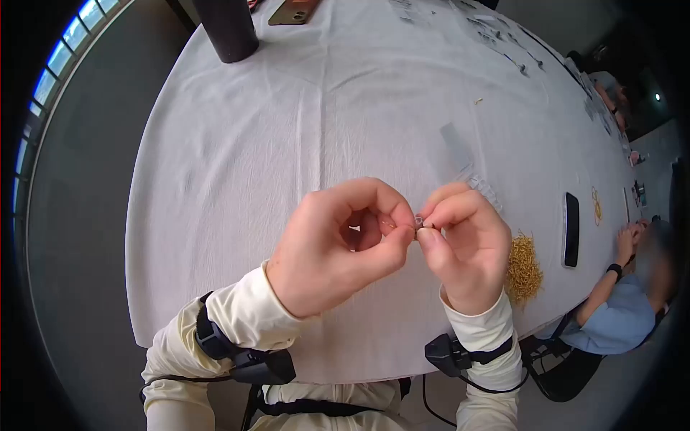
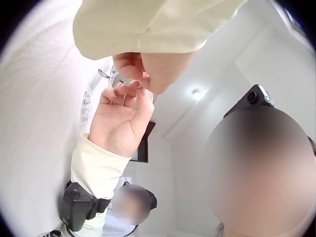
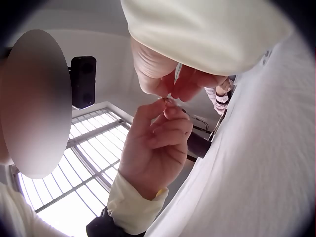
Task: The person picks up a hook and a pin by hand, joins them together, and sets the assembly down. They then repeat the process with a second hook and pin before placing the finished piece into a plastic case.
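Note:
In the head view the left hand and right hand meet fingertip to fingertip above the white cloth. Between them is a tiny shiny piece, pinched by the right thumb and forefinger. The left thumb and forefinger pinch at its other side, with a small gold-coloured bit by the fingers. The wrist views show the left hand and right hand touching at the tips; the fingers hide most of the piece.
A heap of small gold pieces lies right of the right hand, beside a black phone. Clear plastic packaging lies beyond the hands. A dark cup stands far left on the tablecloth. Another person sits at the right.

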